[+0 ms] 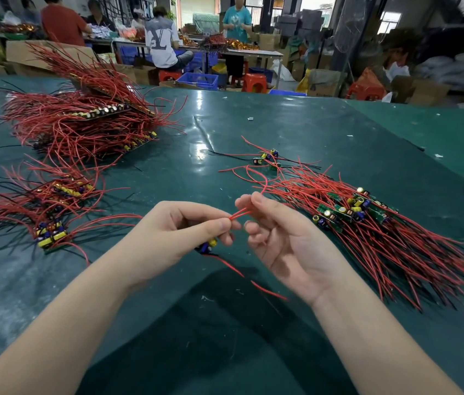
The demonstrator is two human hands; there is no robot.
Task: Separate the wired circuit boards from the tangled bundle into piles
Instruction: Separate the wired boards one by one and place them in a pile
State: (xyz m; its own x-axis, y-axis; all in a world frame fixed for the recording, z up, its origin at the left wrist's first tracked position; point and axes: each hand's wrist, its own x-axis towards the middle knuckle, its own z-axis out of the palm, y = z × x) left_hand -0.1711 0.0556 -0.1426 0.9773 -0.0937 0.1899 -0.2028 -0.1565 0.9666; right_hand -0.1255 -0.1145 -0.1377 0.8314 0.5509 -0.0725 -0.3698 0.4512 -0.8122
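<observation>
Green matting covers the workbench [296,129], and the small circuit board [207,246] held above its near edge serves as the landmark. That board, with blue and yellow parts, hangs just under the left hand [180,232], whose thumb and forefinger pinch a pair of red wires [240,213] rising from it. Just to the right of the board, the right hand [277,235] sits palm up, its thumb and forefinger pinching the same red wires a little further along, the other fingers loosely curled. A loose red lead [253,283] trails from the board toward the viewer.

Right of the board, and close by, lies a sorted pile [367,223] of green boards with red wires fanned out toward the near right. Beyond the board, a few separate boards [267,158] lie on the mat. Left of the board sits a smaller tangle [51,212] of boards and red and black wires. Far left and beyond it rises the big tangled bundle [82,115], stacked high. Well beyond the board, across the room, people work at other tables [253,52] among cartons and red stools [253,82].
</observation>
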